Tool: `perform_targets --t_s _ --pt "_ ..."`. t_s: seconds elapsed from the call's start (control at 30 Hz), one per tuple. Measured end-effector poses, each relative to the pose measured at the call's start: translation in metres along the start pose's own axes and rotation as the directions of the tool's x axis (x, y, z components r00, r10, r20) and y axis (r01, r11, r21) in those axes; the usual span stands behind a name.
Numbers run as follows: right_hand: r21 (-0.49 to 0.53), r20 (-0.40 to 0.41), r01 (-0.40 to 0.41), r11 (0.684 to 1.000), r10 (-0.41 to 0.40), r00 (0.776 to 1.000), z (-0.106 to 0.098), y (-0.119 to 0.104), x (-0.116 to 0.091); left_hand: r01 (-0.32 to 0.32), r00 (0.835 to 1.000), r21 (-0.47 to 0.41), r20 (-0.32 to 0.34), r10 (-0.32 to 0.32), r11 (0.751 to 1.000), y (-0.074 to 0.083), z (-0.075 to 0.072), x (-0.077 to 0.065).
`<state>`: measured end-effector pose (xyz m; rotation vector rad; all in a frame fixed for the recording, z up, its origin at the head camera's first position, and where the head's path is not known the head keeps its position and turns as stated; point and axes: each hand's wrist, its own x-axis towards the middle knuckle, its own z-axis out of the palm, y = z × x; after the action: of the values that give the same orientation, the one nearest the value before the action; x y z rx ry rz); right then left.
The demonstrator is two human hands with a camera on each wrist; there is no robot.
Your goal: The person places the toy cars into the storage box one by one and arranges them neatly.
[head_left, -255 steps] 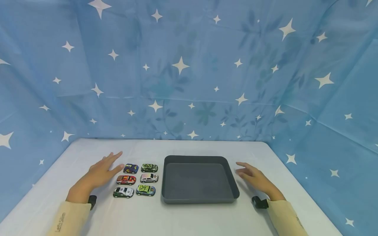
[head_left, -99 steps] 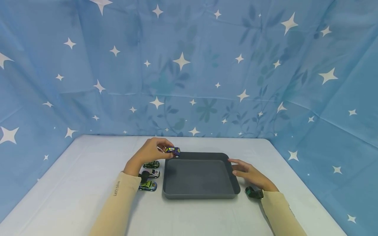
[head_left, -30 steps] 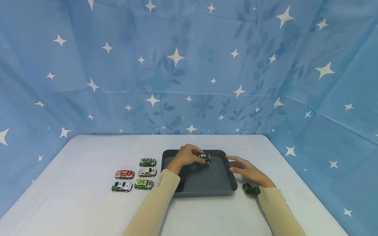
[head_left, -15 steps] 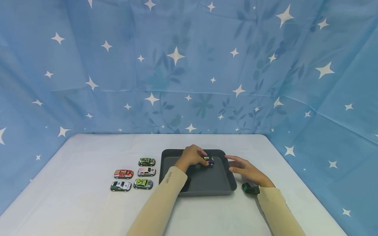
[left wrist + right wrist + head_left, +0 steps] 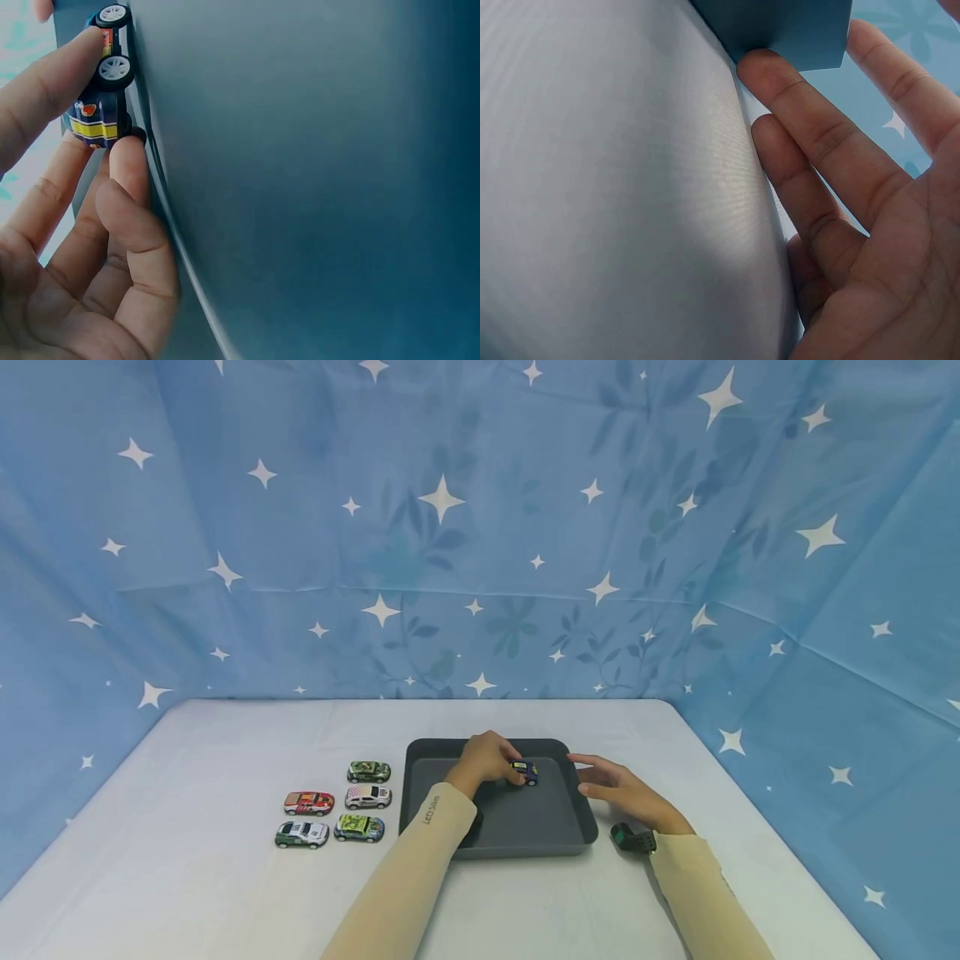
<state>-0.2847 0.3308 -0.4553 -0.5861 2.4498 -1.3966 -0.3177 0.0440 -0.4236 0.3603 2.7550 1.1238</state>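
Note:
A dark blue toy car (image 5: 527, 772) with yellow stripes and white wheels is in the back right part of the grey tray (image 5: 517, 852). My left hand (image 5: 486, 758) reaches over the tray and pinches this toy car (image 5: 101, 90) between thumb and fingers, as the left wrist view shows from close by. At the tray's right side, my right hand (image 5: 626, 789) rests with its fingers extended against the outer wall. In the right wrist view, the fingertips (image 5: 769, 69) of that hand meet the tray (image 5: 780, 30).
Left of the tray stand several toy cars: a camouflage green one (image 5: 368, 771), a white one (image 5: 368, 796), a lime green one (image 5: 359, 827), a red one (image 5: 309, 802) and a white-and-green one (image 5: 302, 834). A blue starry curtain (image 5: 480, 543) hangs behind the white table (image 5: 187, 877).
The blue toy car was picked up from the left group by my left hand, carried right and lowered into the tray. My right hand came in against the tray's right side.

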Motion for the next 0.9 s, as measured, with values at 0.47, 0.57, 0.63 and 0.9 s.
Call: perform_targets --t_s 0.47,0.57,0.63,0.9 --pt "0.003 0.003 0.015 1.000 -0.015 1.000 0.001 -0.002 0.002 0.014 1.000 -0.010 0.006 -0.014 1.000 0.001 0.000 -0.001" --pt "-0.001 0.004 0.023 1.000 -0.023 1.000 0.001 -0.001 0.002 0.002 1.000 0.002 0.027 -0.002 1.000 0.000 -0.003 -0.003" --pt "-0.002 0.006 0.027 1.000 -0.027 1.000 0.001 0.000 0.002 -0.002 0.999 0.012 0.046 0.002 1.000 0.000 -0.005 -0.002" --pt "-0.006 -0.005 -0.002 1.000 0.002 1.000 0.000 0.000 0.002 -0.048 0.998 0.037 0.040 0.046 0.998 0.004 -0.023 -0.005"
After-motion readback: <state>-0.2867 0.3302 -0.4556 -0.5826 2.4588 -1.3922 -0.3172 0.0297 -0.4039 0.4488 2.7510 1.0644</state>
